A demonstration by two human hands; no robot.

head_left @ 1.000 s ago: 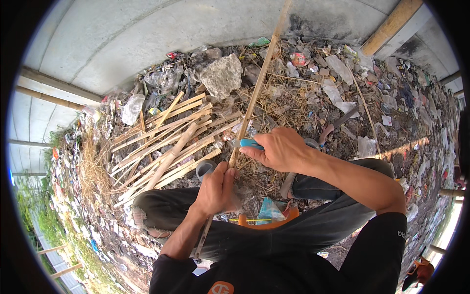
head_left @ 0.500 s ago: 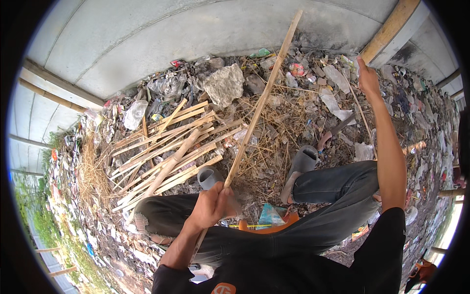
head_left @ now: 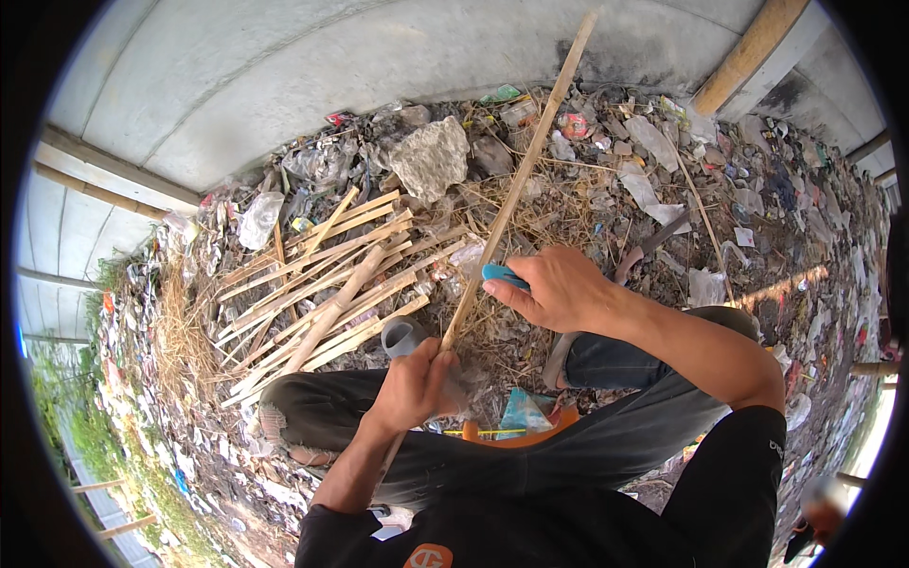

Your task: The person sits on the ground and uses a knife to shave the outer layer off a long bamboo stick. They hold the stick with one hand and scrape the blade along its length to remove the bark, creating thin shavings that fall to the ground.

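Observation:
A long bamboo strip slants from my lap up toward the grey wall. My left hand is closed round its lower part, above my left thigh. Over the middle of the strip, my right hand grips a blue-handled tool. Its working end meets the strip but is too small to make out. Left of the strip lies a loose pile of split bamboo pieces. A knife with a brown handle and dark blade rests on the ground beyond my right knee.
Litter and dry straw cover the ground. A pale rock sits near the grey wall. A bamboo post leans at the upper right. Under my legs is part of an orange seat.
My right hand has come in from the far upper right to the middle of the strip, and the blue-handled tool now shows. My left hand keeps its hold; the strip has shifted slightly.

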